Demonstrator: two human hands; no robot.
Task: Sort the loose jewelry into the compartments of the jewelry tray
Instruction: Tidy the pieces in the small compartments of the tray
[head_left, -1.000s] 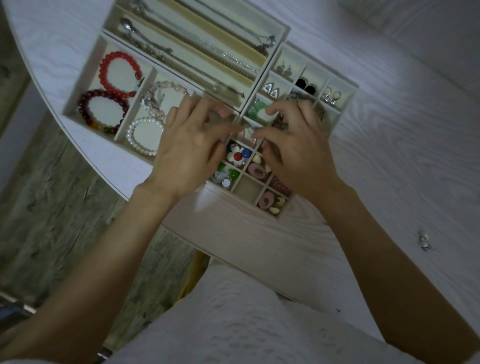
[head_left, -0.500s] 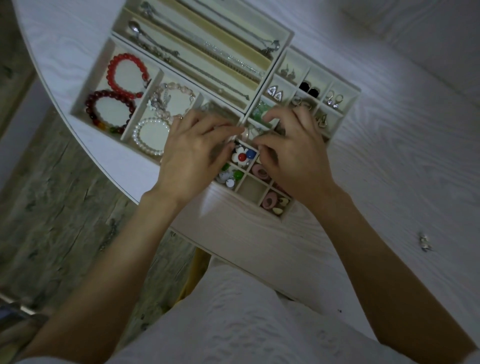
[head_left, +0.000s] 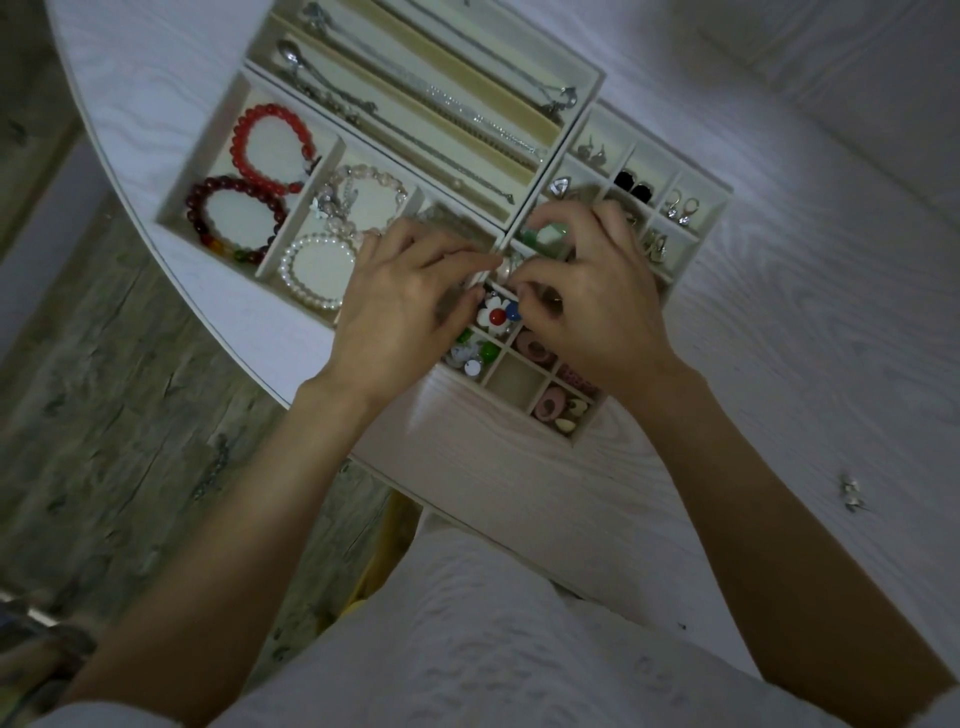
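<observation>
A cream jewelry tray (head_left: 205, 171) lies on the white table, with bead bracelets at its left, chains along the top and small earring cells at the right. My left hand (head_left: 400, 306) and my right hand (head_left: 597, 301) meet over the small cells. Their fingertips pinch a small pale piece of jewelry (head_left: 505, 267) between them. Just below the fingertips sits a flower-shaped piece (head_left: 496, 318) with a red centre. A loose silver piece (head_left: 851, 496) lies on the table far right of the tray.
The table's curved edge (head_left: 171, 283) runs close to the tray's left side, with wood floor beyond. One small cell (head_left: 517, 382) near the tray's front holds nothing. My white-clothed lap fills the bottom of the view.
Both hands have drawn closer together and slightly toward me, and their fingertips now meet on the small pale piece. The view has shifted a little.
</observation>
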